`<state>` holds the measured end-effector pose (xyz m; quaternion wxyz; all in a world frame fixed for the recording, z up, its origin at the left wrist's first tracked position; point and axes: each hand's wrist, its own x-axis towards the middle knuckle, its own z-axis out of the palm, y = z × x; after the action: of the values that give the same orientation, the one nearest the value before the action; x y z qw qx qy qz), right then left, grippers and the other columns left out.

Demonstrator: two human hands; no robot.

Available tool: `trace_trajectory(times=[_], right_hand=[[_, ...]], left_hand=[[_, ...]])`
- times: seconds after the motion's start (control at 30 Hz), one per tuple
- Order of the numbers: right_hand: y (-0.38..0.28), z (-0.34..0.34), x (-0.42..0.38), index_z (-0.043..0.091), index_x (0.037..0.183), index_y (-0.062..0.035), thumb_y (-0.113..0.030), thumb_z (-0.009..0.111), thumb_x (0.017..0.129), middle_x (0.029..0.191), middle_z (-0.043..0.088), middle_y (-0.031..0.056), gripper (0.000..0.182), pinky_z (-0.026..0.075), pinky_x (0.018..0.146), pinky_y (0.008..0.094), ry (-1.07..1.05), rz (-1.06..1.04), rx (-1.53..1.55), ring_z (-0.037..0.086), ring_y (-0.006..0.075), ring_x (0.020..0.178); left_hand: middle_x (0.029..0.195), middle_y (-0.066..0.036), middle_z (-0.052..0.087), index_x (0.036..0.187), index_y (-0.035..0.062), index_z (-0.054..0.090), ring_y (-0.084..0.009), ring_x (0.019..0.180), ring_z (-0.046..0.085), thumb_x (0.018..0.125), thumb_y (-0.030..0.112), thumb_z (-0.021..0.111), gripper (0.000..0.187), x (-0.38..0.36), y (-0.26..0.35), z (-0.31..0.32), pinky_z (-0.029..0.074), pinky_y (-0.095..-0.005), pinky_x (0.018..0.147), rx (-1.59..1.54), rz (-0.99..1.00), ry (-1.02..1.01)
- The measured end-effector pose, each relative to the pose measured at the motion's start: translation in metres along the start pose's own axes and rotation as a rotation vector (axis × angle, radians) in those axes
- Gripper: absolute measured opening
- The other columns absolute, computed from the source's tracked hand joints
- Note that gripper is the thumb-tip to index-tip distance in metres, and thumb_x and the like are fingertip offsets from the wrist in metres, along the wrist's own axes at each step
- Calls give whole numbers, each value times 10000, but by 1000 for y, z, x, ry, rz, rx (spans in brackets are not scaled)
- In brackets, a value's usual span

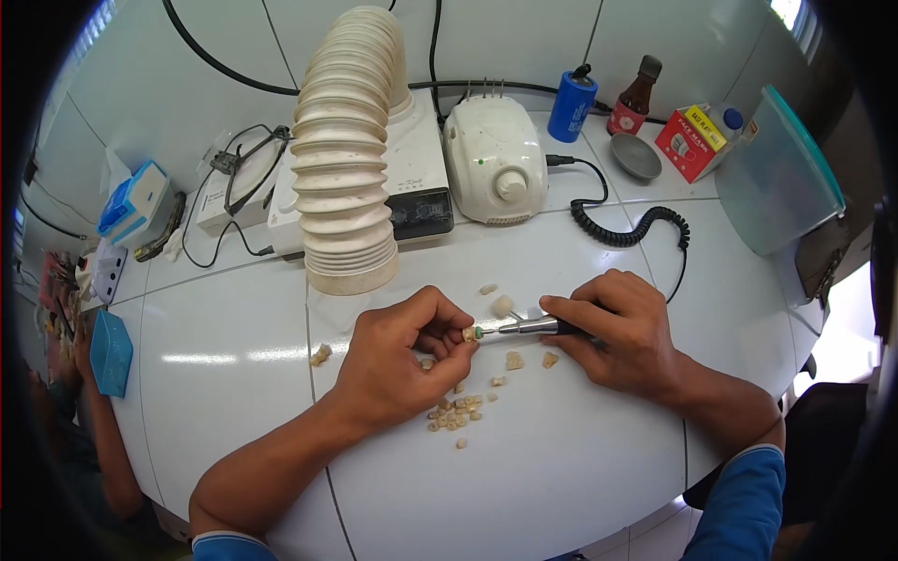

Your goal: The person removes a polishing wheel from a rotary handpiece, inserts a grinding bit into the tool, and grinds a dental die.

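Note:
My left hand [393,351] pinches a small cream dental crown [469,334] between thumb and fingertips, in the middle of the head view. In my right hand [622,327], a silver rotary handpiece [535,325] points left. Its green grinding tip [480,332] meets the crown or lies right against it. Below my left hand lies a loose cluster of small tooth-like crowns [454,414] on the white table [524,467]. Larger joined pieces [514,361] sit under the handpiece, and another such piece [321,354] is left of my left hand.
A ribbed suction hose [344,150] arches down behind my left hand. The white control unit [496,159] feeds the handpiece through a coiled black cord [627,229]. Toward the back right stand a blue canister [572,106], brown bottle [633,98], grey bowl [636,156] and plastic bin [776,178]. Another person's arm [105,430] is at left.

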<state>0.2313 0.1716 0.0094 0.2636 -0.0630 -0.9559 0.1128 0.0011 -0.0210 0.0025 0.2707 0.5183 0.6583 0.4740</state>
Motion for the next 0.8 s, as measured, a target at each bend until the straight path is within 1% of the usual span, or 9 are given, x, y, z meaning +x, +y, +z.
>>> trace_trajectory(times=[0.77, 0.8], right_hand=[[0, -1, 0, 871, 1195, -115, -162, 990, 799, 877, 699, 30, 417, 468, 645, 383, -9, 8, -1, 644, 210, 752], [0, -1, 0, 871, 1195, -115, -161, 989, 800, 876, 699, 30, 415, 468, 645, 382, -5, 10, -1, 643, 210, 752]], left_hand=[[936, -81, 806, 1058, -32, 747, -100, 863, 779, 950, 24, 881, 181, 0, -2, 0, 670, -256, 804, 0, 8, 7], [953, -93, 815, 1058, -27, 740, -117, 866, 798, 960, 33, 862, 168, -1, -1, 0, 675, -269, 810, 0, 7, 1]])
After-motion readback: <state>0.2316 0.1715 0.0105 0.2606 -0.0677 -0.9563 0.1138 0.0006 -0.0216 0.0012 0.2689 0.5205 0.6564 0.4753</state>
